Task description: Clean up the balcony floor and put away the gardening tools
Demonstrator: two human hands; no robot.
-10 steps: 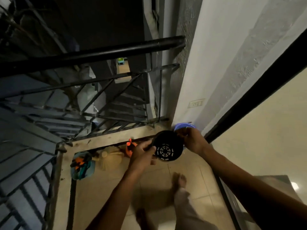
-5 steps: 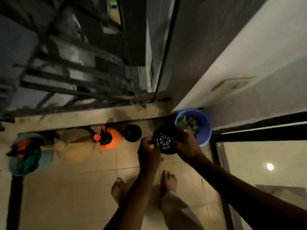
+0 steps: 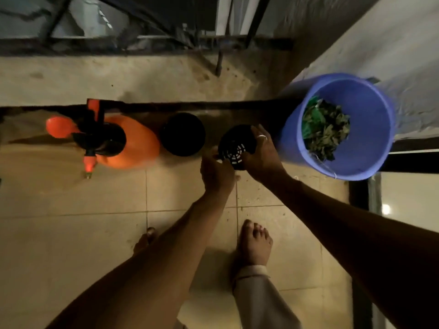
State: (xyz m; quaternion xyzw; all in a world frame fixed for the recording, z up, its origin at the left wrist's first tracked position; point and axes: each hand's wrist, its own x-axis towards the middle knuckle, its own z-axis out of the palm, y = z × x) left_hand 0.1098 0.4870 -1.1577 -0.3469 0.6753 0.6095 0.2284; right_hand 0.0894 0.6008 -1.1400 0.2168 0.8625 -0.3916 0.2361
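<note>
A small black plastic plant pot [image 3: 234,146], its slotted bottom turned toward me, is held low over the tiled floor near the ledge. My right hand [image 3: 262,155] grips its right side, fingers curled over the rim. My left hand [image 3: 217,173] pinches its lower left edge. A second black pot [image 3: 182,134] stands on the floor just left of it. An orange pressure sprayer [image 3: 133,141] with a black pump top lies further left.
A blue bucket [image 3: 370,124] holding green leaf scraps stands in the right corner by the wall. A concrete ledge [image 3: 118,77] with a railing above it runs along the far side. My bare feet [image 3: 255,243] stand on the beige tiles.
My view has tipped down from the railing to the floor. Both hands have lowered the black pot toward the floor between the other pot and the bucket.
</note>
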